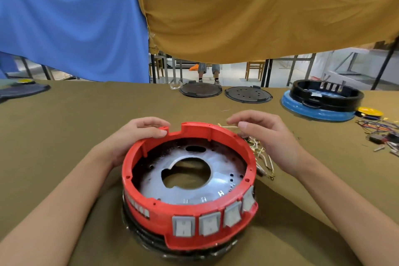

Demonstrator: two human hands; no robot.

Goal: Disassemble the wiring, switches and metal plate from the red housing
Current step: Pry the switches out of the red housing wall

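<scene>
- The red housing (172,218) stands in the middle of the worktop (64,125), on the olive cloth, close in front of the person.
- The left hand (133,136) grips the far left rim of the housing; the fingers curl over the edge.
- The right hand (265,136) is just behind the right side of the housing and pinches a thin pale wire (228,126) between thumb and fingers.
- More of the wiring (262,159) lies in a loose bundle outside the housing, under the right hand.
- The metal plate (194,177), with a large hole in the centre, sits inside the housing.
- Four grey switches (207,223) sit in a row on the near outer wall.
- At the far right stand a black ring on a blue base (323,101) and a heap of coloured wires (380,131).
</scene>
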